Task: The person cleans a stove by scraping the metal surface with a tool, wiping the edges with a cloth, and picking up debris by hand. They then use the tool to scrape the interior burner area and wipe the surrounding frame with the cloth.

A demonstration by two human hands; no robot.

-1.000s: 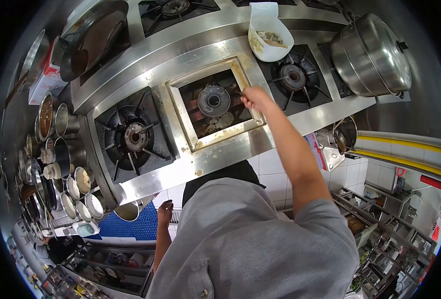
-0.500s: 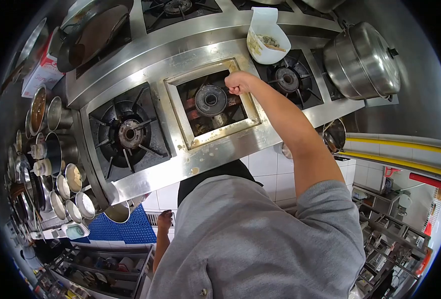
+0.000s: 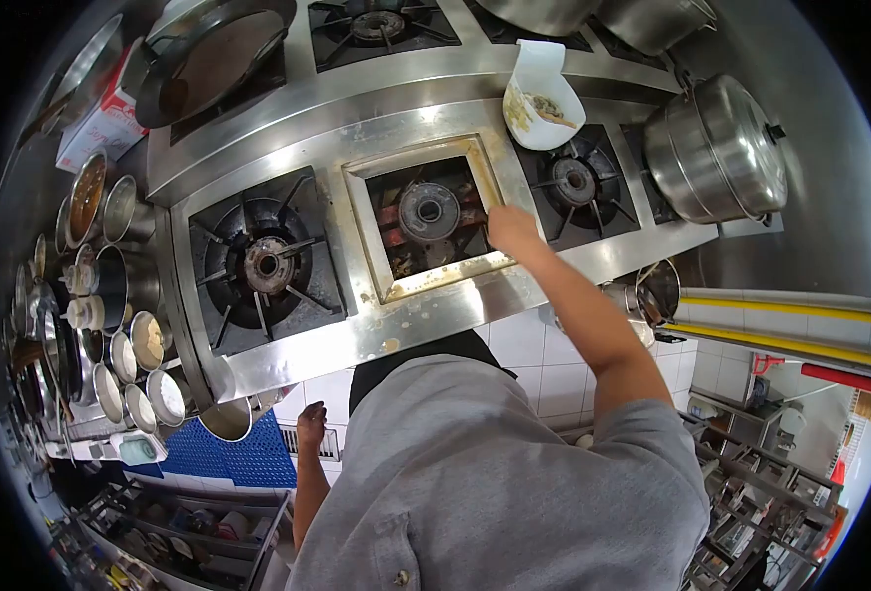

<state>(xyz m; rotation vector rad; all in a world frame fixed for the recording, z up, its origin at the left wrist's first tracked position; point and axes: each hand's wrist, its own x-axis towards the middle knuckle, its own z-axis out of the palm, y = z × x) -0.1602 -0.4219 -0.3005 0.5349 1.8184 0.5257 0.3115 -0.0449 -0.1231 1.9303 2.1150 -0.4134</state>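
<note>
My right hand [image 3: 514, 232] is closed in a fist over the right side of a square metal frame [image 3: 435, 284]. Whatever it may hold is hidden by the fingers. Inside that frame sits a round burner [image 3: 429, 212] without its grate, with red-brown parts and dark residue below it. The frame's metal looks stained yellow and brown. Low beside my body hangs my left hand [image 3: 310, 427], its fingers loosely bent and slightly apart, with nothing visible in it.
Gas burners with grates flank the frame, one left [image 3: 267, 263] and one right [image 3: 575, 182]. A cut white plastic container [image 3: 540, 126] with scraps stands behind the right burner. A large lidded steel pot [image 3: 716, 148] is at far right. Several bowls [image 3: 167, 397] crowd the left side.
My right hand has moved from the frame's upper right inner side toward me, down along its right side. My left hand still hangs low. The view has shifted slightly.
</note>
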